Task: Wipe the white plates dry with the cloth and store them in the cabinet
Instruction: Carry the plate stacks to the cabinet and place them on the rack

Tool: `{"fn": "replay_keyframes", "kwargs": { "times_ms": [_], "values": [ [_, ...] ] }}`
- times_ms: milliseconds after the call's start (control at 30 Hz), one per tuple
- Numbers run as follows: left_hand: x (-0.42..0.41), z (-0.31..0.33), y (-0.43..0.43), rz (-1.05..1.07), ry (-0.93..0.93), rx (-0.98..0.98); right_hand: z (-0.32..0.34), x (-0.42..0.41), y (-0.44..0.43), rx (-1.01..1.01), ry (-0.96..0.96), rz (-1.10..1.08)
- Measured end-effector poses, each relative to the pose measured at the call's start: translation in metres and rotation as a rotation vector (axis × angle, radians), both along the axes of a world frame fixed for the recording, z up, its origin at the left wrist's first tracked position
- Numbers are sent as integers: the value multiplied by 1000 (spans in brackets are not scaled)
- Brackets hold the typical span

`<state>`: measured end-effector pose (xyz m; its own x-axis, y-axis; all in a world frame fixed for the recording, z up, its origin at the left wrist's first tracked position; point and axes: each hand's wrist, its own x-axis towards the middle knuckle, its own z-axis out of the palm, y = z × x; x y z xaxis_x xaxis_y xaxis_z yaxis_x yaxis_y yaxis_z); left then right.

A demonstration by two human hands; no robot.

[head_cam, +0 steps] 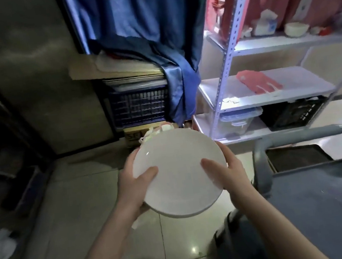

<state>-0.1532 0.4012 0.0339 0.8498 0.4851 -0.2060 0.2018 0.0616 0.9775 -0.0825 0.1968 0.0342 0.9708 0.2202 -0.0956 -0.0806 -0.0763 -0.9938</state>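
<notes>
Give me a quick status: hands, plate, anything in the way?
Left hand and right hand grip the white plate at its rim, thumbs on top. Cloth peeks past its far edge. Grey cart close on the right.

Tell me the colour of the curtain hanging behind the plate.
Blue, with a satiny sheen; the curtain shows best in the head view.

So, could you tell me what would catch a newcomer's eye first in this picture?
The white plate sits at centre frame, held at its edges by the left hand and the right hand, with thumbs on its face. Behind it a blue curtain hangs down over a dark crate, and a pale metal shelf rack stands to the right.
</notes>
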Motion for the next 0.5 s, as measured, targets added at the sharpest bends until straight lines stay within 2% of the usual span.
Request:
{"fn": "replay_keyframes", "kwargs": {
  "times_ms": [400, 500],
  "values": [
    [-25, 11, 85, 544, 54, 87, -2, 76, 153, -56, -21, 494],
    [-40, 15, 103, 690, 45, 45, 6, 75, 191, 9, 0, 665]
  ]
}}
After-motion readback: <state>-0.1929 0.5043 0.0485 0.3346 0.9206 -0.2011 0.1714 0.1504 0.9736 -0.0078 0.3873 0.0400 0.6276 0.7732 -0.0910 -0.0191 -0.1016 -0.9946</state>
